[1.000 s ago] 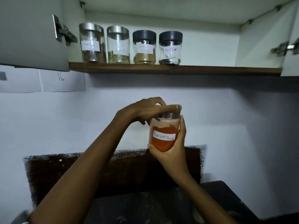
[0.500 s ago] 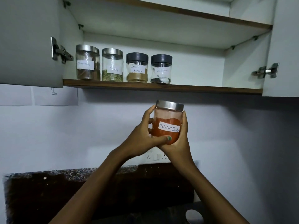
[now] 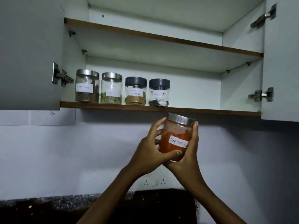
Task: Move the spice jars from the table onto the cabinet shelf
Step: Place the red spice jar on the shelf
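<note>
A glass jar of red chilli powder [image 3: 175, 136] with a steel lid is held up in both hands, its lid just under the front edge of the lower cabinet shelf [image 3: 202, 111]. My left hand [image 3: 150, 152] wraps its left side, thumb across the front near the base. My right hand [image 3: 189, 152] cups the right side and bottom. On the shelf's left half stands a row of labelled jars: cinnamon [image 3: 87, 86], a green herb jar [image 3: 111, 88], garam masala [image 3: 135, 91] and black pepper [image 3: 159, 92].
Both cabinet doors hang open, the left door [image 3: 29, 54] and the right door [image 3: 281, 62] flanking the shelf. An upper shelf [image 3: 161, 37] runs above. The shelf's right half is bare. A wall socket [image 3: 155, 181] and dark backsplash [image 3: 48, 207] lie below.
The red chilli jar has risen from chest height to just under the shelf edge. My left hand moved from its lid to its side. The view has tilted upward.
</note>
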The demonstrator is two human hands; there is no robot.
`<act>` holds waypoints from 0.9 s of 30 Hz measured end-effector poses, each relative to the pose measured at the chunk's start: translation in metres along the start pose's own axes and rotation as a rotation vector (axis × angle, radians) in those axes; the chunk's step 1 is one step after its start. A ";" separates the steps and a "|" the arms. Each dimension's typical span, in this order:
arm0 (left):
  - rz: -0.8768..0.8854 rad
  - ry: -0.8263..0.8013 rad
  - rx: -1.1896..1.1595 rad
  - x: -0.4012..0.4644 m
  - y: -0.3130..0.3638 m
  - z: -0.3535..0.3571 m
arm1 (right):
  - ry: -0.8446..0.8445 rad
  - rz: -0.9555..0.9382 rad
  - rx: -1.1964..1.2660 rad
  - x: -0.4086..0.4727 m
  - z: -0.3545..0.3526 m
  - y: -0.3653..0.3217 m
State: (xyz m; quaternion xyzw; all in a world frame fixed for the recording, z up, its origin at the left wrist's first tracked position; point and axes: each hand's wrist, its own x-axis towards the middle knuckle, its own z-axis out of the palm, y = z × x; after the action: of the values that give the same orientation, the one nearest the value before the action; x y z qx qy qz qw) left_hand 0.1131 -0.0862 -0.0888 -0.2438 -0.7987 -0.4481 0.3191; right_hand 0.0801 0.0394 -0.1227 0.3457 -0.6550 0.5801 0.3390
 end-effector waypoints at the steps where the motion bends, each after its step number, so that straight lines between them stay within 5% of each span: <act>1: 0.021 -0.007 0.006 0.008 0.003 0.002 | 0.019 -0.013 0.004 0.010 -0.003 0.003; 14: 0.147 -0.038 0.481 0.114 -0.005 0.029 | 0.194 -0.222 -0.222 0.178 -0.026 0.031; 23: 0.219 -0.017 0.800 0.135 -0.039 0.036 | 0.111 -0.193 -0.286 0.212 -0.022 0.073; 27: 0.260 -0.037 0.858 0.137 -0.045 0.040 | 0.029 -0.123 -0.500 0.211 -0.026 0.092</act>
State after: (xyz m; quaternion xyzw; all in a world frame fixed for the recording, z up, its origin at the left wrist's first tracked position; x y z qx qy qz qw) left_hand -0.0216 -0.0585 -0.0299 -0.1957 -0.8806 -0.0278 0.4307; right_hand -0.1088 0.0605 0.0092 0.2820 -0.7509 0.3834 0.4579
